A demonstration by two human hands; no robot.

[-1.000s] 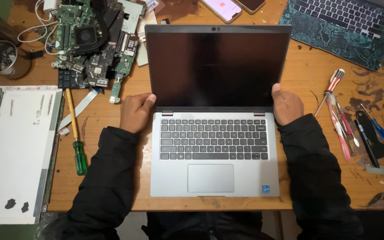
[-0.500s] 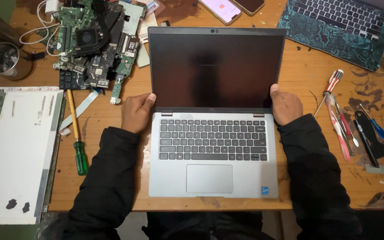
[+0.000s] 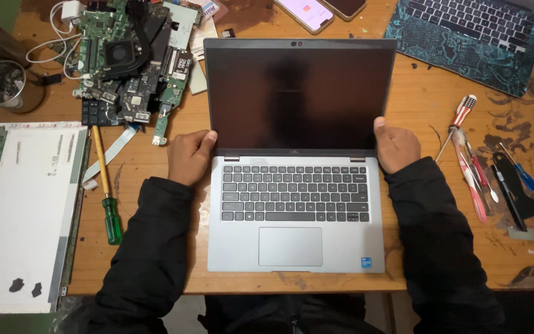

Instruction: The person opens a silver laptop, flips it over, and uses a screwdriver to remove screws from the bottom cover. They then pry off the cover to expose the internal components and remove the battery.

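Little shift since earlier frame: both hands still at hinge corners, screen same angle. Silver laptop [image 3: 296, 204] open at centre of wooden desk [image 3: 428, 105], display dark. Left hand [image 3: 190, 156] curled on lid's left edge, right hand [image 3: 395, 145] curled on right edge; lid raised, power-on not yet seen

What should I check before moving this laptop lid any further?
1. Left hand on the lid's lower left corner: ok.
2. Right hand on the lower right corner: ok.
3. Laptop keyboard free of loose items: ok.
4. Screen dark: ok; whether it is powered off: cannot tell.
5. Green-handled screwdriver apart from the base: ok.
6. Circuit boards close by the lid's left edge: cannot tell whether they touch.
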